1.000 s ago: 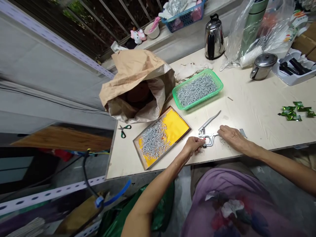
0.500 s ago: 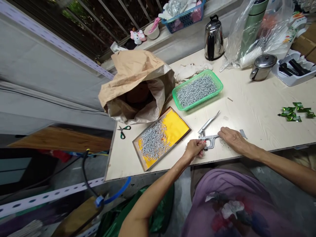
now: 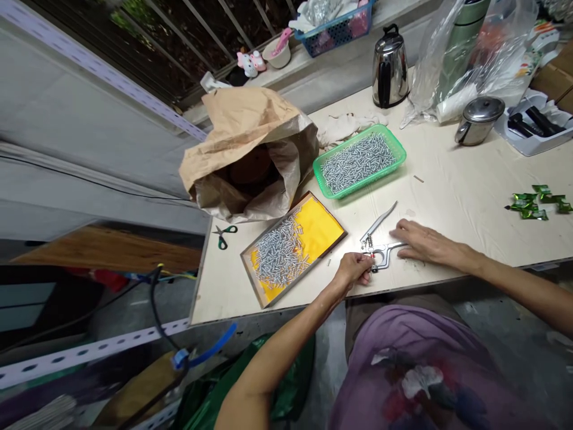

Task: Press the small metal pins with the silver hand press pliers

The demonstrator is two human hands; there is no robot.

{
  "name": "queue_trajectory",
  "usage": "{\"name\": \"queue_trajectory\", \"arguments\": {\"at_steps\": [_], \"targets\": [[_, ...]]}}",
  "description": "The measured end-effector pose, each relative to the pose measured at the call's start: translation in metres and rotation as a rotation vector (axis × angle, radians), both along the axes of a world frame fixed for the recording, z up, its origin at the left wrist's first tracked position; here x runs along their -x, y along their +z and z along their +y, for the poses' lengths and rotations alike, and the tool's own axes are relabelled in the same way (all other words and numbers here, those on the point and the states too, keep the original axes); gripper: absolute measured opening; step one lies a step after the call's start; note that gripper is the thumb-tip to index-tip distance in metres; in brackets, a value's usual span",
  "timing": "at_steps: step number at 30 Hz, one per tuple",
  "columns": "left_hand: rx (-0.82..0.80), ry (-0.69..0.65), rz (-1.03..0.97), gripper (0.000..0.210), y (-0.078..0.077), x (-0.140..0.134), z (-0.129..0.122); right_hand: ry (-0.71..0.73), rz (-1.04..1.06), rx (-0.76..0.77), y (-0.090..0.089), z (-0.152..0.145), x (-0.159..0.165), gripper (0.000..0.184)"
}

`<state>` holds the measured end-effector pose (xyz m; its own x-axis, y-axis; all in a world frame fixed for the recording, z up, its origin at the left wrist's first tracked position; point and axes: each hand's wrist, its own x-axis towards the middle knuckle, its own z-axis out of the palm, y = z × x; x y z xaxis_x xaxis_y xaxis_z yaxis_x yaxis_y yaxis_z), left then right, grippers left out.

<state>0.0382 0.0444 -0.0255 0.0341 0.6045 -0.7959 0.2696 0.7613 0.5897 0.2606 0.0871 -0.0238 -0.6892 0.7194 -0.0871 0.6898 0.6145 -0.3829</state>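
A grey metal hand tool (image 3: pixel 385 257) with a coil spring and a long lever (image 3: pixel 378 221) lies near the table's front edge. My left hand (image 3: pixel 353 269) pinches it at its head, beside a small red spot; whether a tiny part is also between the fingertips is hidden. My right hand (image 3: pixel 425 243) is over the end of the lower handle, fingers apart, not gripping. Left of my left hand, a shallow tray (image 3: pixel 308 264) lined in yellow holds many small metal pins (image 3: pixel 280 254). A single pin (image 3: pixel 330 261) lies on the table beside it.
A green basket (image 3: pixel 333 194) full of similar pins stands behind the tool. An open brown paper bag (image 3: pixel 250 119) and green-handled scissors (image 3: pixel 222 241) are to the left. Farther back are a kettle (image 3: pixel 390 68), a steel mug (image 3: pixel 478 122) and green wrapped packets (image 3: pixel 530 204).
My right hand has let go of the tool's handle end and opened, its fingers lifting and spreading. My left hand keeps its pinch. The lever remains raised.
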Motion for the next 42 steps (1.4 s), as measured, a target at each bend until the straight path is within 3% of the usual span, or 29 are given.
{"name": "queue_trajectory", "arguments": {"at_steps": [2,4,8,12,15,17,20,22,24,28,31,36,39,42], "targets": [[0.002,-0.003,0.01,0.023,-0.001,0.0,-0.001,0.039,-0.014,-0.063,-0.002,0.018,-0.003,0.063],[-0.008,0.006,0.013,0.026,-0.001,-0.001,-0.002,0.077,-0.037,-0.112,-0.007,0.034,-0.003,0.083],[-0.025,0.04,0.002,0.029,-0.002,-0.002,-0.003,0.166,-0.065,-0.12,-0.012,0.051,0.003,0.091],[-0.028,0.041,0.03,0.026,-0.003,-0.002,-0.006,0.182,-0.135,-0.124,-0.004,0.049,0.009,0.085],[-0.076,-0.039,0.137,0.026,-0.002,-0.001,-0.011,0.157,-0.167,-0.117,0.004,0.043,0.01,0.071],[-0.257,-0.135,0.297,0.024,0.0,-0.002,-0.014,0.137,-0.16,-0.104,0.007,0.039,0.01,0.058],[-0.687,-0.339,0.56,0.018,0.001,-0.011,-0.012,0.119,-0.13,-0.088,0.008,0.032,0.009,0.042],[-0.894,-0.511,0.633,0.038,-0.002,-0.021,-0.003,0.108,-0.119,-0.084,0.007,0.029,0.008,0.04],[-0.988,-0.675,0.632,0.055,-0.006,-0.03,0.01,0.107,-0.125,-0.078,0.008,0.026,0.005,0.046],[-0.973,-0.856,0.65,0.067,-0.009,-0.041,0.03,0.06,-0.2,-0.08,0.012,0.024,-0.001,0.066],[-0.933,-0.903,0.684,0.073,-0.004,-0.044,0.038,0.036,-0.237,-0.075,0.018,0.024,-0.002,0.059],[-0.934,-0.991,0.625,0.042,0.005,-0.047,0.041,0.042,-0.25,-0.031,0.019,0.022,-0.001,0.028],[-0.929,-0.955,0.577,0.018,0.003,-0.047,0.04,0.061,-0.208,0.002,0.014,0.016,-0.003,0.003],[-0.917,-0.903,0.569,0.01,-0.001,-0.049,0.036,0.043,-0.164,0.009,0.008,0.01,-0.006,0.014]]}}
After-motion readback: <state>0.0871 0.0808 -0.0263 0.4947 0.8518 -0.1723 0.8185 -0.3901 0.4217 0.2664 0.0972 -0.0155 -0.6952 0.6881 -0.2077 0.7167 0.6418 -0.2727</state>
